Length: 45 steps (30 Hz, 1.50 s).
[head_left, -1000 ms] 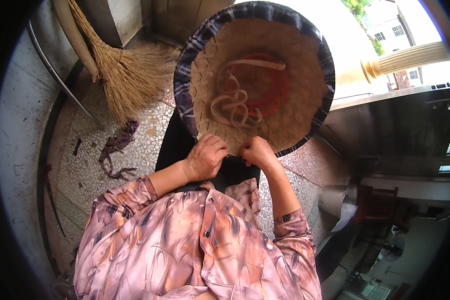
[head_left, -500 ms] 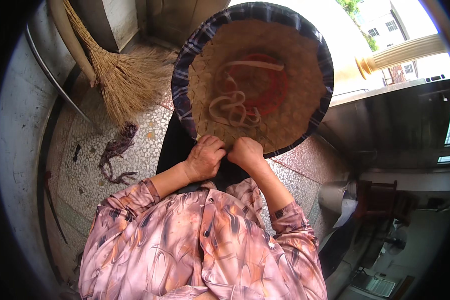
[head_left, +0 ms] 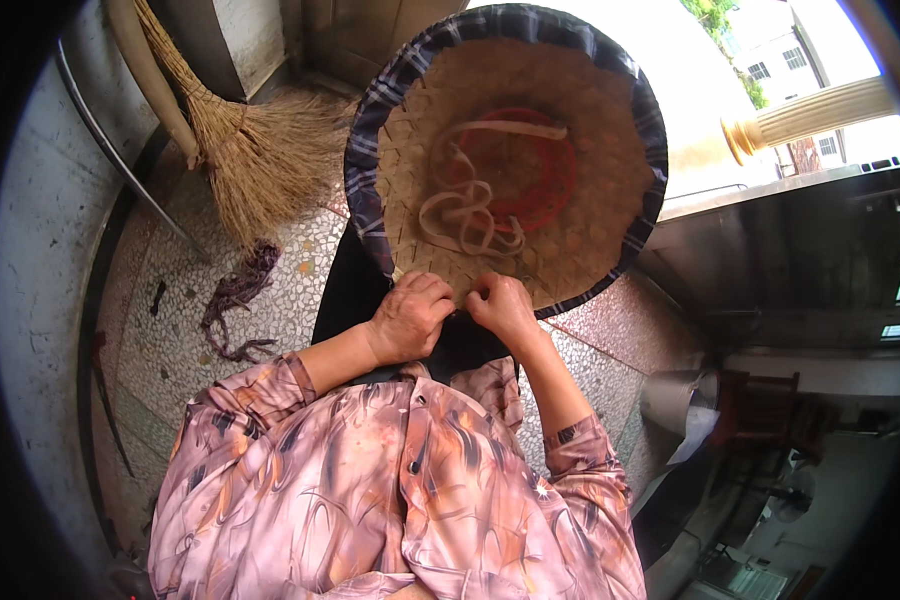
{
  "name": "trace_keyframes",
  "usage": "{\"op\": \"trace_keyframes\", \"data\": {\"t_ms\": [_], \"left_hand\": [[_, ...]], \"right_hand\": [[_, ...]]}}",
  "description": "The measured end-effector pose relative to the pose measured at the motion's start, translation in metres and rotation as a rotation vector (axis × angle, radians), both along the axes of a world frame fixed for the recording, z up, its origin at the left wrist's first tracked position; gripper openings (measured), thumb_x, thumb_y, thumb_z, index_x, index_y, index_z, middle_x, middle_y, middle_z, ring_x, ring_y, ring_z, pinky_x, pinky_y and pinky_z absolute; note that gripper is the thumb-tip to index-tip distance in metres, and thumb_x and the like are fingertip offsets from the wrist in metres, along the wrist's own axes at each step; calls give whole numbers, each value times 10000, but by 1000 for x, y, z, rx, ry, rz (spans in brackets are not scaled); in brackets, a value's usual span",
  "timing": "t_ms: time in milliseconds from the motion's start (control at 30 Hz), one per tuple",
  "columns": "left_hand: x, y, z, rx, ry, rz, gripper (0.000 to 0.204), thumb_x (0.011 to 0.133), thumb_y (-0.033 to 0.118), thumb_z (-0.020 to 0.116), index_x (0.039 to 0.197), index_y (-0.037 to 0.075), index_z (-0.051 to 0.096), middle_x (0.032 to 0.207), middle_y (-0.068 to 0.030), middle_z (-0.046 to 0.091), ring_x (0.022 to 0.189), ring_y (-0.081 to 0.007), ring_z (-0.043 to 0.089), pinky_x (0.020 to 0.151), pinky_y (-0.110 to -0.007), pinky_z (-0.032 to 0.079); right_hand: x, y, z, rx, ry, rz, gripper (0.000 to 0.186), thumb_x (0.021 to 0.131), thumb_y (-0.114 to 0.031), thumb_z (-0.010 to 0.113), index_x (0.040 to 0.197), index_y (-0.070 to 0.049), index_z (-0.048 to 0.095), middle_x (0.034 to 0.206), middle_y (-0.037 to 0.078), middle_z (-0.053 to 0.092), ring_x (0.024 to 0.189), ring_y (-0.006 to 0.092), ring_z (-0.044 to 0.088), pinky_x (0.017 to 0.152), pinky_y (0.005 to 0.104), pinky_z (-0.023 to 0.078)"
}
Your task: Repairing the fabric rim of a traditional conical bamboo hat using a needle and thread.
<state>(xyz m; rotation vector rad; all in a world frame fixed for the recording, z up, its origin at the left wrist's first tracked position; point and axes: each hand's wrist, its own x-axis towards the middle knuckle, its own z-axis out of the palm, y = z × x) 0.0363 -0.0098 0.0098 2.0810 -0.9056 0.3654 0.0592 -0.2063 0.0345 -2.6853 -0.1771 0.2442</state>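
A woven straw hat [head_left: 590, 240], its inner side facing me, rests over my lap, its brim bound with dark plaid cloth [head_left: 367, 190]. A red round patch [head_left: 555, 165] shows at its middle. Inside lies a loosely curled pale strap [head_left: 470, 200]. My left hand [head_left: 412, 315] is closed on the near edge of the brim, fingers curled over it. Just to its right, my right hand [head_left: 503, 305] is closed at the same edge, finger and thumb pinched together. Whatever that pinch holds is too small or hidden to make out.
At the left a straw broom [head_left: 260, 160] leans beside a curved metal rod [head_left: 120, 165]. A dark purplish tangle [head_left: 235, 300] lies on the speckled floor [head_left: 185, 320]. To the right stand a metal bucket [head_left: 675, 400] and a dark reddish wooden chair [head_left: 760, 405].
My right hand has shifted slightly right and turned, opening a small gap between it and my left hand. The left hand and the hat have stayed nearly still.
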Motion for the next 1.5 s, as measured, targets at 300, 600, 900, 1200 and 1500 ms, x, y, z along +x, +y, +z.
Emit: {"op": "trace_keyframes", "data": {"t_ms": [300, 600, 900, 1200, 1500], "left_hand": [[-2, -7, 17, 7, 51, 33, 171, 694, 119, 729, 828, 54, 645, 915, -93, 593, 916, -287, 571, 855, -419, 434], [10, -25, 26, 165, 81, 99, 136, 704, 211, 727, 781, 120, 660, 844, -68, 576, 891, -266, 556, 856, -424, 398], [15, -32, 15, 244, 147, 123, 106, 693, 180, 724, 758, 125, 660, 814, -61, 575, 876, -263, 554, 852, -422, 392], [11, -32, 32, 142, 158, 71, 120, 709, 124, 727, 780, 115, 632, 828, -42, 573, 853, -254, 554, 848, -407, 384], [14, -36, 38, 126, 191, 49, 106, 726, 135, 714, 785, 114, 629, 836, -45, 576, 871, -262, 558, 829, -394, 399]], "right_hand": [[24, -16, 23, 1022, 666, -433, 109, 920, -144, 559, 912, -36, 573, 797, 108, 673, 535, 179, 644, 470, 259, 513], [20, -39, 9, 1273, 764, -375, 159, 924, -127, 632, 1005, 6, 602, 839, 103, 655, 692, 194, 677, 620, 307, 582], [-3, -41, 4, 1156, 473, -403, 215, 908, -110, 642, 1039, 60, 647, 826, 100, 672, 709, 173, 683, 630, 285, 569], [-66, -41, 13, 1159, 230, -495, 147, 945, -95, 604, 996, 37, 642, 860, 92, 684, 697, 151, 678, 633, 241, 549], [-81, -38, 19, 1399, 285, -429, 171, 949, -104, 619, 1020, 51, 638, 932, 135, 695, 749, 184, 696, 684, 274, 569]]}}
